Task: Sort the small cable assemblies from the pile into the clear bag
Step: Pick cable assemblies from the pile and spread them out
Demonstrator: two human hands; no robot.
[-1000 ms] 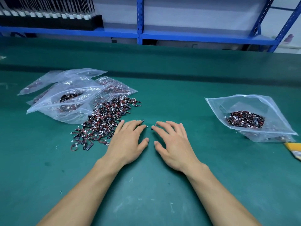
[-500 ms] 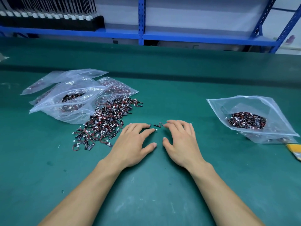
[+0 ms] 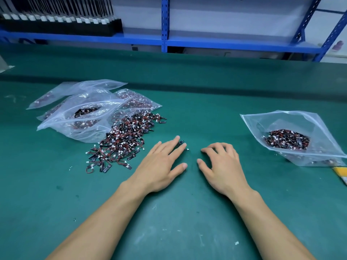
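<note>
Your left hand [image 3: 161, 162] lies flat, fingers straight, pressing one cable assembly [image 3: 181, 142] just clear of the pile [image 3: 124, 139], likely to separate it. Your right hand [image 3: 223, 164] arches with curled fingers; whether it holds anything, I cannot tell. The clear bag [image 3: 281, 121] lies well to its right

Table [image 3: 187, 231]: occupies the lower and middle frame. Shelf rack [image 3: 165, 40]: behind it, along the top edge. Pile of cable assemblies [image 3: 122, 141]: on the table, left of centre. Heap of bags [image 3: 78, 117]: behind the pile to its upper left, touching it. Clear bag [image 3: 293, 132]: on the table at right, well apart from the pile, with assemblies inside. Left hand [image 3: 161, 166] and right hand [image 3: 223, 166]: on the table at centre, between pile and clear bag, with the left hand just beside the pile. Single assembly [image 3: 181, 142]: under the left fingertips.
</note>
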